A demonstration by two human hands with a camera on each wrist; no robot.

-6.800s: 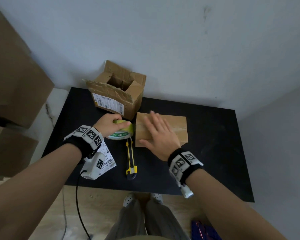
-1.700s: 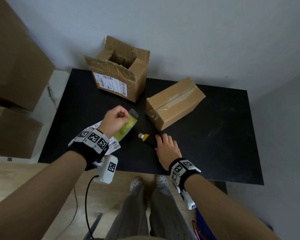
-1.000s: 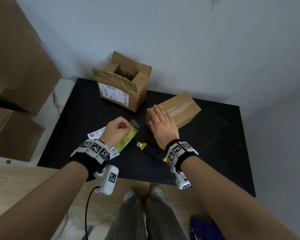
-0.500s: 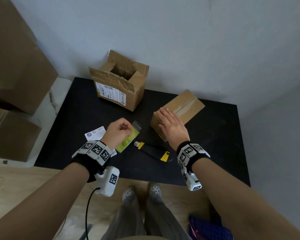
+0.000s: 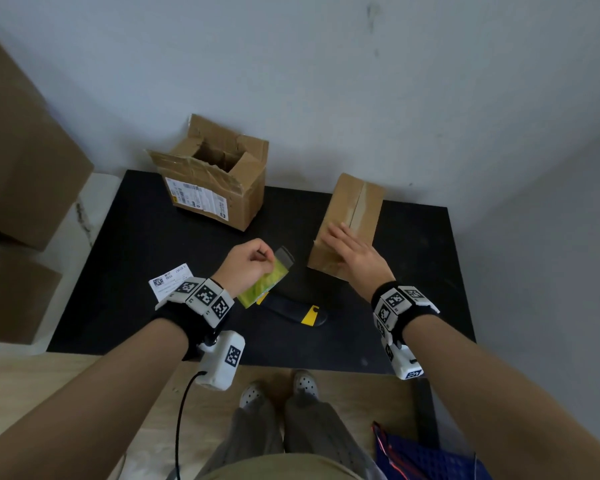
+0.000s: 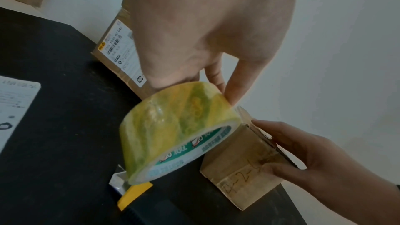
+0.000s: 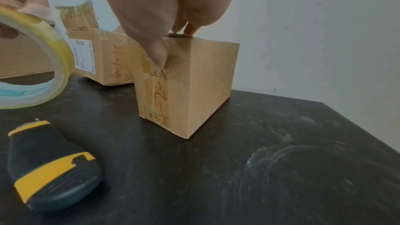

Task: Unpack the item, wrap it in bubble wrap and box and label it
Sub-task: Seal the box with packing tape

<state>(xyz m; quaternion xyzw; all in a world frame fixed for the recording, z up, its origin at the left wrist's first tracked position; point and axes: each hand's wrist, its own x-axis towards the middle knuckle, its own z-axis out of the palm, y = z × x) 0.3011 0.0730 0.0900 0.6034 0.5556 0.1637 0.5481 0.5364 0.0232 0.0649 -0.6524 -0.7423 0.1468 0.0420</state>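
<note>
A small closed cardboard box (image 5: 361,209), taped along its top seam, stands at the right middle of the black table (image 5: 136,237), with its long side pointing away from me. My right hand (image 5: 355,258) lies flat on the box's near end, fingers straight on top. In the right wrist view the thumb (image 7: 158,54) presses down the end face of the box (image 7: 205,78), beside handwritten marks. My left hand (image 5: 248,268) grips a yellow-green tape roll (image 5: 262,287) just left of the box, above the table. The left wrist view shows the roll (image 6: 179,126) held by its rim.
A black-and-yellow utility knife (image 5: 291,308) lies on the table under the roll. An opened, torn cardboard box (image 5: 215,181) with a shipping label stands at the back left. A loose printed label (image 5: 168,280) lies by my left wrist. Big cartons (image 5: 21,168) are stacked at the left.
Under my right hand the small box has turned from slanting across the table to pointing away from me. The left hand with the tape roll has hardly moved.
</note>
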